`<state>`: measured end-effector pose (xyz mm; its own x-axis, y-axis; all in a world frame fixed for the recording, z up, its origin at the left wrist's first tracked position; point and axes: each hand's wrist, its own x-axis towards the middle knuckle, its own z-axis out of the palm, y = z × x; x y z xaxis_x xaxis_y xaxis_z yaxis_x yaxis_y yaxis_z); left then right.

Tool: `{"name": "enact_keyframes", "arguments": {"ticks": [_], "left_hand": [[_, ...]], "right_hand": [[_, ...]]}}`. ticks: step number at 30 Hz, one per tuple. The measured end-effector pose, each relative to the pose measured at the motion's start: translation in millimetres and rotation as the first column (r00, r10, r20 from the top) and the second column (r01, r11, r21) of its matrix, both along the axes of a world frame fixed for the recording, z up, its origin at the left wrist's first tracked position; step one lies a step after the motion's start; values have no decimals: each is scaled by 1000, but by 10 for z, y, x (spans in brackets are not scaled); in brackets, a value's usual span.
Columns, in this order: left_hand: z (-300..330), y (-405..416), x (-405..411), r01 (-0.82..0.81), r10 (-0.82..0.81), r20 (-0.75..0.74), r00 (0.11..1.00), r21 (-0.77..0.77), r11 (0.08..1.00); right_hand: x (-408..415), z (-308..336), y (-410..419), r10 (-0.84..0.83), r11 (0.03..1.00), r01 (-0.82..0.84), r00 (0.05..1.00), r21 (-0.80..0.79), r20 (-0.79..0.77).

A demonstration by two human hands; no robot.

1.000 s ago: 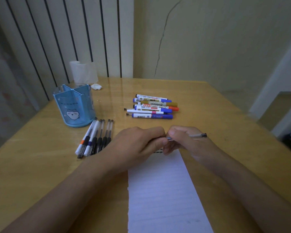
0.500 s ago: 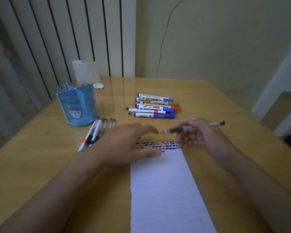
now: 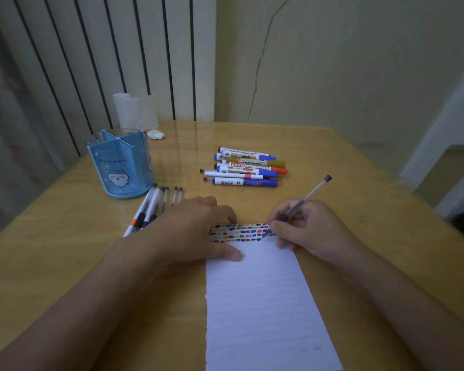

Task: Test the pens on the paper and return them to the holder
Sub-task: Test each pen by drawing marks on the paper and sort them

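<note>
Right hand (image 3: 310,231) pinches a clear-barrelled pen (image 3: 303,202) in a writing grip, fingers curled round the lower barrel. Tip down on the top right corner of the lined paper (image 3: 263,303), at the right end of a band of coloured test marks (image 3: 239,232). Capped end tilts up and away to the right. Half a second ago this pen was held level above the table, off the sheet; it has since swung down to the paper.

Left hand (image 3: 196,234): flat, fingers relaxed and spread, pressing the paper's top left corner, thumb on the sheet. Holds nothing. Position much as before, slightly nearer the marks.

Beyond the left hand, a row of slim pens (image 3: 156,207) lies on the wooden table (image 3: 65,250), partly hidden by the wrist. Just beyond them stands the blue holder (image 3: 119,164), upright, its compartments showing no pens. A pile of markers (image 3: 248,167) lies well apart to the holder's right, unmoved. White crumpled tissue (image 3: 156,134) and a pale roll (image 3: 134,111) at the far edge.
</note>
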<state>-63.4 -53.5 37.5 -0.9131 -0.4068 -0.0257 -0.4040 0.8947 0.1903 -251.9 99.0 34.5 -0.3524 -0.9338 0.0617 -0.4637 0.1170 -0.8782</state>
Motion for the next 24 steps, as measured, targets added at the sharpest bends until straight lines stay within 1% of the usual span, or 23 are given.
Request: {"name": "enact_keyframes", "arguments": {"ticks": [3, 7, 17, 24], "left_hand": [[-6, -1, -2, 0, 0, -2, 1000, 9, 1000], [-9, 5, 1, 4, -4, -15, 1000, 16, 1000], [14, 27, -8, 8, -8, -14, 1000, 37, 999], [14, 27, -11, 13, -13, -8, 1000, 47, 999]], "right_hand": [[-8, -18, -1, -8, 1000, 7, 993, -10, -118], [6, -25, 0, -34, 999, 30, 985, -29, -171], [30, -44, -9, -36, 999, 32, 984, -25, -172], [28, -35, -7, -51, 998, 45, 973, -33, -223]]}}
